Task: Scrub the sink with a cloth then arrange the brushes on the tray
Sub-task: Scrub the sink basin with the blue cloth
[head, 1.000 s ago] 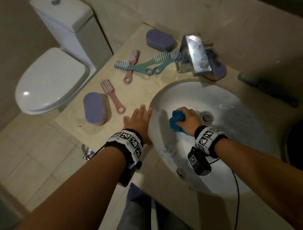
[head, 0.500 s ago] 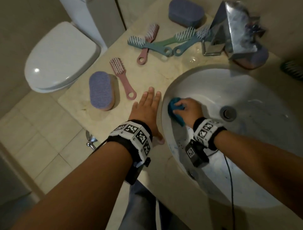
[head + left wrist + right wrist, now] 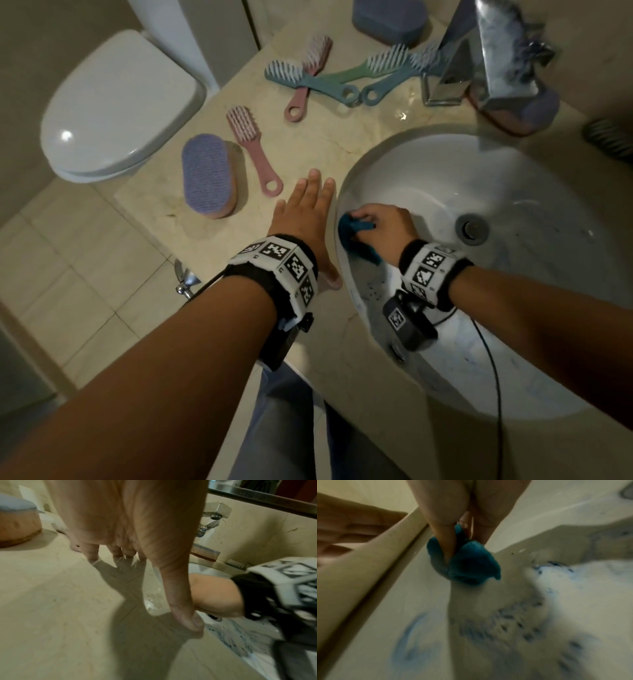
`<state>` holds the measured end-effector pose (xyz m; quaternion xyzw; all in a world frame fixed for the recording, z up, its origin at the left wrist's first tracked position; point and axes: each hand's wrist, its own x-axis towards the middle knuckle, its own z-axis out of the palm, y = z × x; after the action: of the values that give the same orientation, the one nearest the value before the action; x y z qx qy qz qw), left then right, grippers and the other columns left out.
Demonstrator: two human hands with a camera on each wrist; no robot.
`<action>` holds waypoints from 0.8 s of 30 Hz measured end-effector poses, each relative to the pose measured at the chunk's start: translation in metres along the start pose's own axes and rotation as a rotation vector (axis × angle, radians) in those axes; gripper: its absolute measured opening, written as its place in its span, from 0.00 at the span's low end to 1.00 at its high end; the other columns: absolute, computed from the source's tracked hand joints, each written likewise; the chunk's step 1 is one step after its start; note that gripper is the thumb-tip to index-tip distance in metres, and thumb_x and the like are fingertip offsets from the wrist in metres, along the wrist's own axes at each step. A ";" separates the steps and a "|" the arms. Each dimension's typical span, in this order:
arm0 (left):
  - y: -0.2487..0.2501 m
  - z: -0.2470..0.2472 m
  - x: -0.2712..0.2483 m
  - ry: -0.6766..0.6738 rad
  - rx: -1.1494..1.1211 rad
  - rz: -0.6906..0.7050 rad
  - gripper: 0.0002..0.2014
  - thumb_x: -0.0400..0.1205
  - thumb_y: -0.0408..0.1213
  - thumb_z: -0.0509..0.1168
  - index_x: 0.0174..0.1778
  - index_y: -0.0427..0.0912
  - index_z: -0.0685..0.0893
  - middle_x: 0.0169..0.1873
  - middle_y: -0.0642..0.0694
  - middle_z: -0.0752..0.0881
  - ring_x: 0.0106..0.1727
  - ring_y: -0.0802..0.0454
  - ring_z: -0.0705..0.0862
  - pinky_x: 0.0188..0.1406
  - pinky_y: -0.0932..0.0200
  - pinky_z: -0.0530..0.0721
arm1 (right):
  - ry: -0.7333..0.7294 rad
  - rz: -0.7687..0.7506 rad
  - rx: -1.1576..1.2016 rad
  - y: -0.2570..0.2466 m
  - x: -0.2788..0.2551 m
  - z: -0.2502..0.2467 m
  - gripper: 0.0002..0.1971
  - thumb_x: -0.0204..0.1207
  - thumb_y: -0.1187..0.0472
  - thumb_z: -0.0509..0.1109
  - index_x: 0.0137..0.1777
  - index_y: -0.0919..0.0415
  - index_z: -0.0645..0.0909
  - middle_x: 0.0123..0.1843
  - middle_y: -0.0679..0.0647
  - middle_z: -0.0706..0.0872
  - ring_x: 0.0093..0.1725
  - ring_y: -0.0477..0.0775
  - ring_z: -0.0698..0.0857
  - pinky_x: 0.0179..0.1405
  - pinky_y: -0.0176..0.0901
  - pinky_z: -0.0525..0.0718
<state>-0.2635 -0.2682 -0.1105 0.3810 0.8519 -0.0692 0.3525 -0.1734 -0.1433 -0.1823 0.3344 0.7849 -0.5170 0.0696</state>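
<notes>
Scrubbing step: right hand (image 3: 387,228) gripping blue cloth (image 3: 356,236) on sink (image 3: 513,192) wall at frame centre, left hand (image 3: 303,214) flat, open on counter (image 3: 342,137); next, probably wiping dark specks below.

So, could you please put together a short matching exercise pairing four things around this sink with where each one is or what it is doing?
Things:
1. left hand
2. right hand
3. blue cloth
4. purple sponge

Places or states:
A. bunched against the sink's inner wall
B. flat on the counter, fingers straight
C. lying beside a pink brush
D. gripping the cloth inside the basin

Pairs: 1-B, 2-D, 3-A, 4-C
</notes>
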 end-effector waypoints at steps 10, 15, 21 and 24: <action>0.000 0.001 0.001 0.004 0.012 -0.004 0.74 0.56 0.59 0.81 0.80 0.43 0.28 0.80 0.45 0.27 0.83 0.45 0.33 0.83 0.42 0.47 | -0.057 -0.002 -0.056 -0.004 -0.007 -0.005 0.10 0.71 0.66 0.75 0.52 0.57 0.87 0.50 0.53 0.87 0.47 0.49 0.83 0.50 0.35 0.77; 0.000 0.002 0.002 0.009 -0.004 -0.003 0.75 0.56 0.59 0.81 0.80 0.44 0.28 0.80 0.45 0.27 0.83 0.46 0.32 0.83 0.42 0.46 | -0.360 -0.070 -0.198 0.009 -0.043 -0.015 0.13 0.69 0.68 0.75 0.54 0.59 0.87 0.36 0.39 0.81 0.35 0.35 0.79 0.37 0.22 0.75; 0.001 0.002 0.000 0.007 0.002 -0.004 0.74 0.57 0.59 0.81 0.80 0.44 0.28 0.80 0.44 0.27 0.83 0.45 0.32 0.83 0.42 0.46 | -0.223 -0.116 -0.190 0.009 -0.023 -0.008 0.12 0.70 0.71 0.74 0.53 0.63 0.86 0.44 0.49 0.85 0.45 0.47 0.83 0.44 0.24 0.79; 0.000 0.002 0.001 0.015 -0.007 -0.006 0.74 0.56 0.58 0.81 0.80 0.44 0.28 0.80 0.45 0.28 0.83 0.46 0.32 0.83 0.42 0.46 | -0.105 -0.108 -0.109 0.002 -0.004 -0.001 0.11 0.67 0.73 0.76 0.49 0.63 0.86 0.50 0.57 0.86 0.52 0.56 0.84 0.58 0.44 0.83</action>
<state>-0.2624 -0.2685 -0.1125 0.3780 0.8559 -0.0644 0.3471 -0.1686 -0.1435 -0.1813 0.2599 0.8239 -0.4935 0.1007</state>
